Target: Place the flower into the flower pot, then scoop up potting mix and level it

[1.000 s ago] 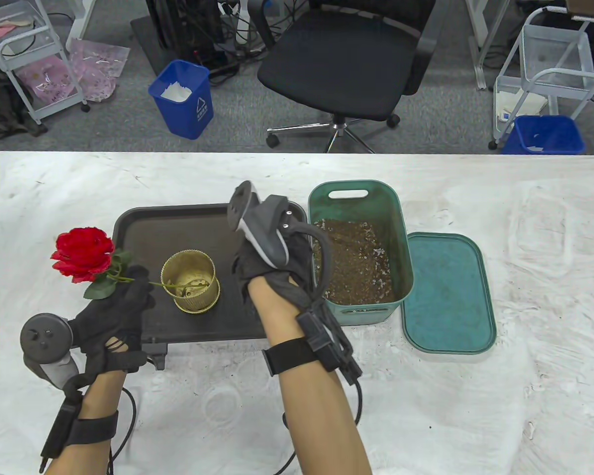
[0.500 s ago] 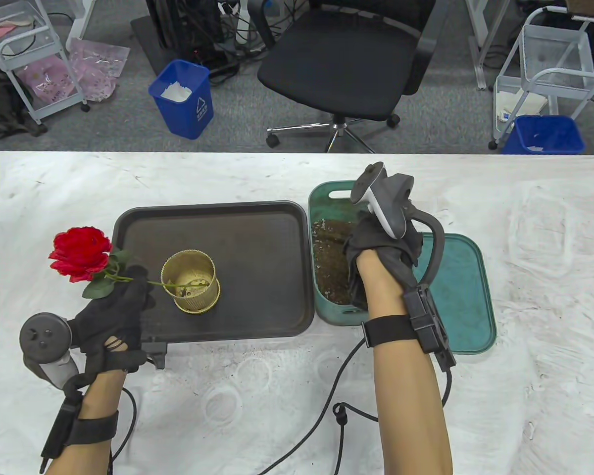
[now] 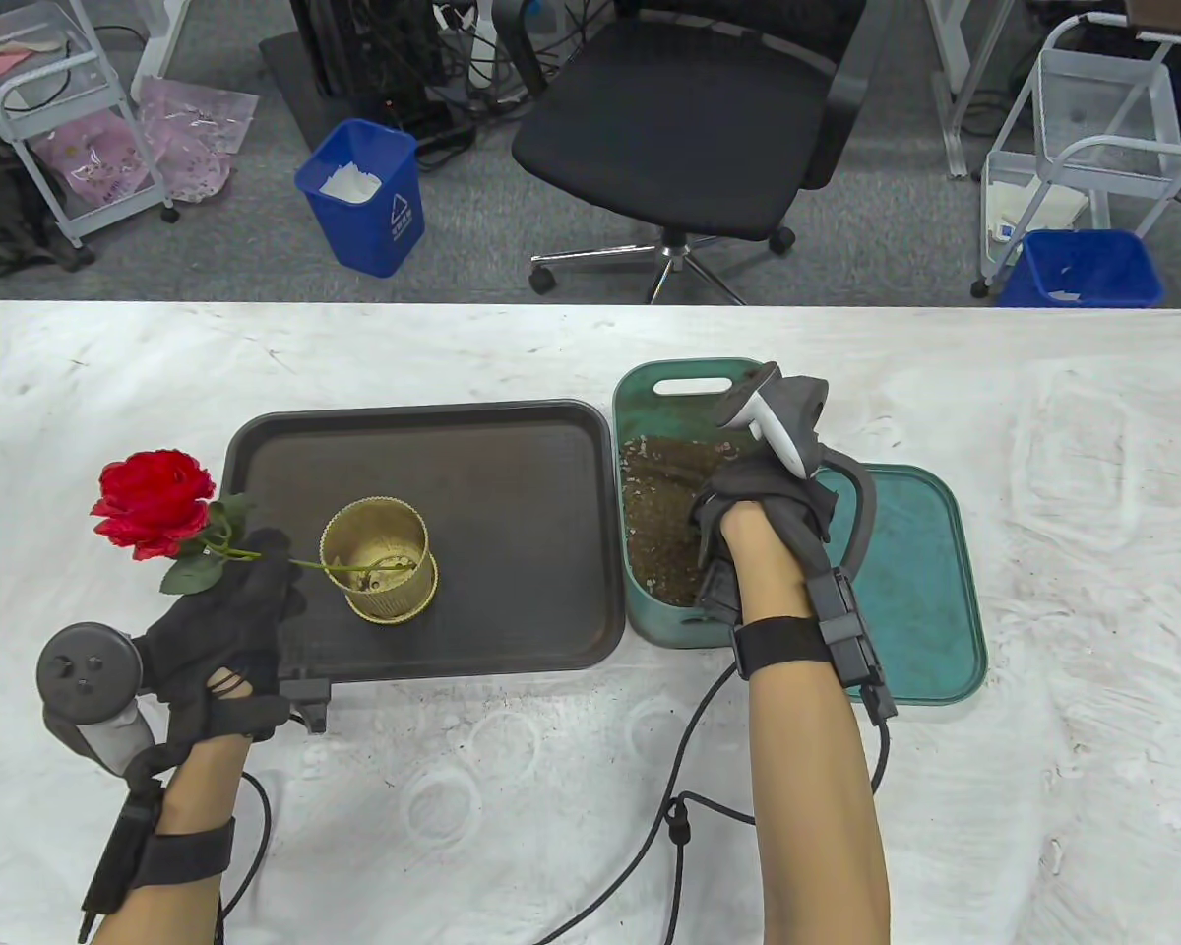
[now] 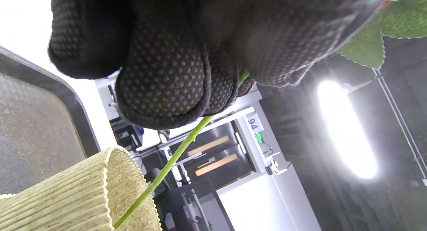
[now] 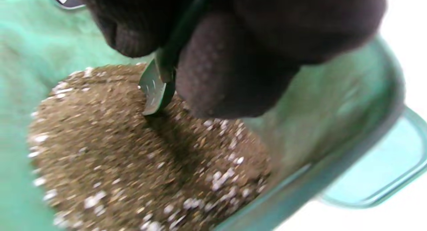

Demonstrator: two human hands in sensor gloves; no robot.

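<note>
White table [image 3: 1043, 413]; office chair [image 3: 689, 118] and 2 blue bins [image 3: 364, 197] behind

Grey carpet floor [image 3: 207, 266], black office chair [image 3: 684, 128], blue bins [image 3: 364, 197], white carts [image 3: 1092, 128]

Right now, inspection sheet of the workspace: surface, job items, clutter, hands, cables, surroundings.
Surface: white table, scuffed and stained.
Job's things: gold flower pot on the dark tray; red flower leaning left, its stem running into the pot; potting mix in the green bin; a green scoop with its tip at the mix.
Clutter: green lid beside the bin.
Grippers: left hand pinches the stem; right hand holds the scoop in the bin.
Cables: glove cable loops over the table's near edge.
Surroundings: office chair, two blue bins, wire carts.
</note>
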